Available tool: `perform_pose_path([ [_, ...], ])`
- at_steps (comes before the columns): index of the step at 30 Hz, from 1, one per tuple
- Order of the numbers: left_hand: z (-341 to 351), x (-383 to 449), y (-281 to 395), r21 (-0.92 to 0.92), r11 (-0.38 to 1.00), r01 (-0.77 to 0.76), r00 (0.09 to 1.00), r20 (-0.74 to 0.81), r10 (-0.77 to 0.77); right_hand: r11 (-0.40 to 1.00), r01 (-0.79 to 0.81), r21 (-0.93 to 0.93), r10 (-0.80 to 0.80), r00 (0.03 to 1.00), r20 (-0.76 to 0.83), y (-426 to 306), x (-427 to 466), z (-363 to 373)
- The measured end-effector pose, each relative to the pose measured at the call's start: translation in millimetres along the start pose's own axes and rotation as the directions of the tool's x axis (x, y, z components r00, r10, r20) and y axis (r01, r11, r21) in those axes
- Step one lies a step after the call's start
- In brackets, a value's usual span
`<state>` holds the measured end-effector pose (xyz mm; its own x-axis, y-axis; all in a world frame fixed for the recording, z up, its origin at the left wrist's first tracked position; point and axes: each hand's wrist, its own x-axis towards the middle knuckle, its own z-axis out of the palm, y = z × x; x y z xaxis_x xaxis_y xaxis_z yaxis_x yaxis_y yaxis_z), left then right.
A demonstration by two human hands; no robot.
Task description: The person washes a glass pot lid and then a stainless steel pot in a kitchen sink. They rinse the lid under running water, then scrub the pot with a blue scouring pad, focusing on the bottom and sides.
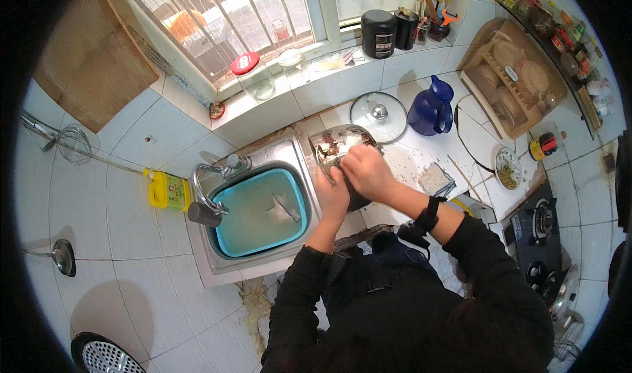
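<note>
A stained metal pot point(344, 135), its surface marked with brown and blackened patches, rests tilted on the white tiled counter right of the sink. At its near left side, my left hand point(332, 197) grips the rim or handle with the thumb raised. My right hand point(368, 173) presses onto the pot with curled fingers; whatever may be under them is hidden. Dark crumbs lie on the counter around the pot. To the left, a turquoise plastic basin point(301, 185) sits inside the steel sink point(291, 151); cloudy water and a pale cloth point(285, 209) are in it.
Behind the pot lie a glass lid point(379, 118) and a blue jug point(432, 107). A scouring pad point(436, 179), a chopstick point(464, 176) and a bowl point(507, 169) are farther right, before the gas stove point(535, 230). The faucet point(200, 180) arches over the basin.
</note>
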<state>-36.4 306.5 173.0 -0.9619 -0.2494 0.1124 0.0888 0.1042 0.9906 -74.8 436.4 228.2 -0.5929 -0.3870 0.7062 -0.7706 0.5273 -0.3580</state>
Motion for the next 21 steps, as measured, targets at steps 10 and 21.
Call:
perform_pose_path([
  [10,-7.7,-0.5,-9.1,0.124,0.974,-0.19,0.981,0.057,0.184,0.97,-0.237,-0.046,0.233,0.969,-0.086,-8.1,-21.1,5.3],
  [21,-15.1,-4.6,13.3,-0.036,0.989,-0.146,0.985,0.091,0.148,0.999,0.039,-0.018,-0.039,0.999,-0.022,-14.5,-16.5,-4.4],
])
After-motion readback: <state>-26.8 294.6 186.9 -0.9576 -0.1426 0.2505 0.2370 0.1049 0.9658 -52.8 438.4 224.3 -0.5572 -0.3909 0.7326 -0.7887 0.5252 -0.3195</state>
